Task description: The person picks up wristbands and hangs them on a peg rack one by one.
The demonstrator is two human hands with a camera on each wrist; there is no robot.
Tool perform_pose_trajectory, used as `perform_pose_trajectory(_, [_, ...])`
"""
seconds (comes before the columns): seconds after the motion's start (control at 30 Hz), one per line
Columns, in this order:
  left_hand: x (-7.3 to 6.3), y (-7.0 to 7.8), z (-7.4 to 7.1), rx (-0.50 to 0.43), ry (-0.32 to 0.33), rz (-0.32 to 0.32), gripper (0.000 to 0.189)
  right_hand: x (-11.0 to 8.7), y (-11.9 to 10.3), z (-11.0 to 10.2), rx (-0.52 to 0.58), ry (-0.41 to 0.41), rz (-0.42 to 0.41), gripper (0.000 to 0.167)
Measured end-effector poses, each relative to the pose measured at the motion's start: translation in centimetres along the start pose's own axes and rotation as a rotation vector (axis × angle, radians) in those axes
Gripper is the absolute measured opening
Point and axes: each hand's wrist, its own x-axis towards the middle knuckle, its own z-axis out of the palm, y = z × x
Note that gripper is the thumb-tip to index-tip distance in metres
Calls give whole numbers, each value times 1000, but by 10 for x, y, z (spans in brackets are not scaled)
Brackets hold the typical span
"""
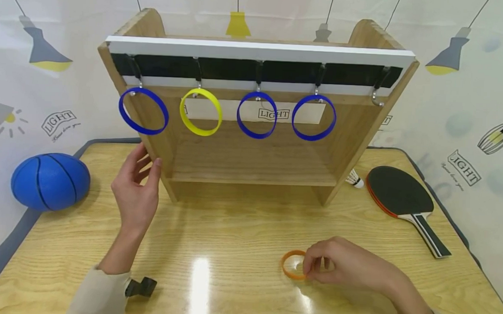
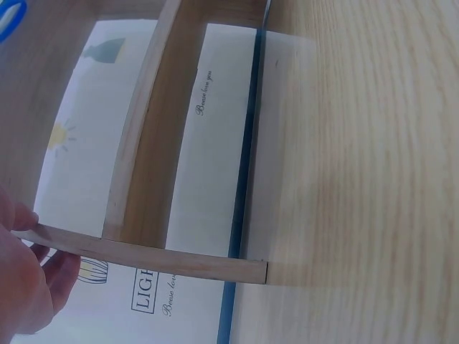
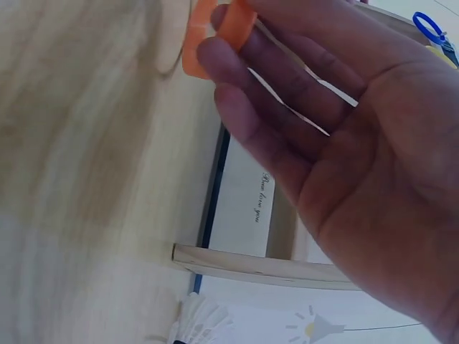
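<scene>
A wooden stand with metal hooks along its top front rises from the table. Three blue rings and a yellow ring hang from its hooks; the rightmost hook is bare. My left hand grips the stand's left side panel, thumb on one face and fingers round the other, below the leftmost blue ring. Low over the front right of the table, my right hand pinches an orange ring by its right side. The right wrist view has that orange band at the fingertips.
A blue ball sits at the table's left. Right of the stand lie a shuttlecock, partly hidden by the side panel, and a black table tennis paddle. A printed wall covering stands behind the table.
</scene>
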Motion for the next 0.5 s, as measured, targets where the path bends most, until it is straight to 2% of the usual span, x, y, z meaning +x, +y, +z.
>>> perform_pose_trajectory(0.1, [0,-1,1,-3,3,4,38,3,-2,-4,-7,27,1,14])
perform_pose_trajectory(0.2, [0,-2,1,-4,3,11,38,5,-4,-7,-37,89,-6,20])
perform_pose_trajectory(0.37, [-1,0,0,5,2,6,38,9,-7,-11,-177,273,-39,25])
perform_pose_trajectory(0.5, [-1,-1,0,6,1,7,38,12,-8,-12,-264,399,-128,28])
